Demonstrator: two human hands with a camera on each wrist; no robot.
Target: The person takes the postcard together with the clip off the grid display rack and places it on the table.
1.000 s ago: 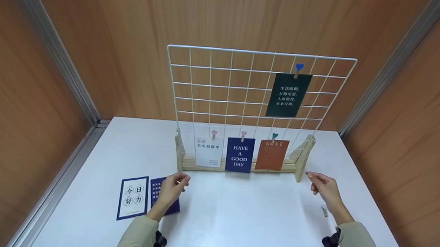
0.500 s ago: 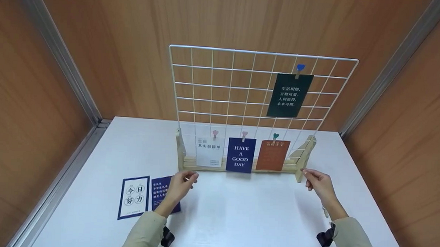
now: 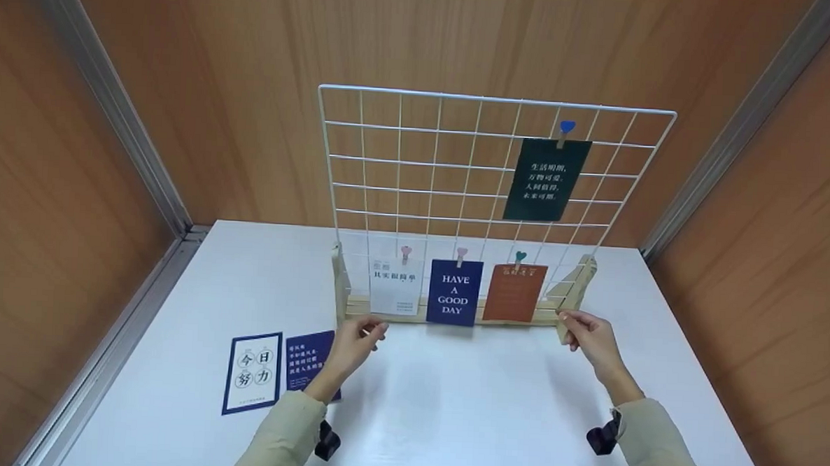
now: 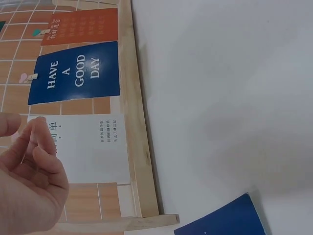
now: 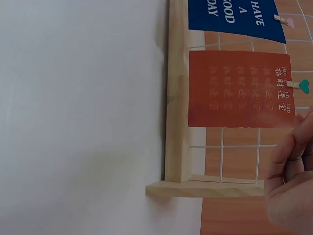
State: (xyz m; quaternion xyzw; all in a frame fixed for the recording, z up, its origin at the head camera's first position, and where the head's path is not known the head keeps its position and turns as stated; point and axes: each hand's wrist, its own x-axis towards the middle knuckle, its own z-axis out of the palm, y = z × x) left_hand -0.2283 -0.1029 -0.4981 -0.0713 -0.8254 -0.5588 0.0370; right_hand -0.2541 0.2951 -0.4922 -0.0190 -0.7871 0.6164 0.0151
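From my end, the wood-panel wall (image 3: 423, 37) filled the back of the head cam, w/ the white table (image 3: 470, 403) below. The wire rack (image 3: 494, 98) stood on it w/ a wooden base (image 5: 177, 98); I took its grid as my clock.

L hand (image 3: 354, 344) was off at 7 o'clock, fingers loosely curled, w/ a small gap at the tips & nothing I could see in them. R hand (image 3: 592, 342) was at 5, fingers bent twd the thumb; tips ran off the R wrist cam, so couldn't tell if they had hold of anything. Contact w/ the rack: couldn't tell, either hand.

Dark green card (image 3: 547, 181) hung at 1–2 o'clock. Btm row: white card (image 3: 393, 294) at 8, nearest L hand; navy card (image 3: 454, 293), HAVE A GOOD DAY, btwn 6 & 7; orange card (image 3: 515, 293) at 5, nearest R hand. Flat on the table, farther out at 8: blue-bordered card (image 3: 253, 373) & loose navy card (image 3: 304, 365), latter part hidden.

Heart pegs, smallest: blue peg (image 3: 567, 127) on dark green, pink pegs (image 3: 406, 252) on white & navy, teal peg (image 3: 520, 257) on orange.
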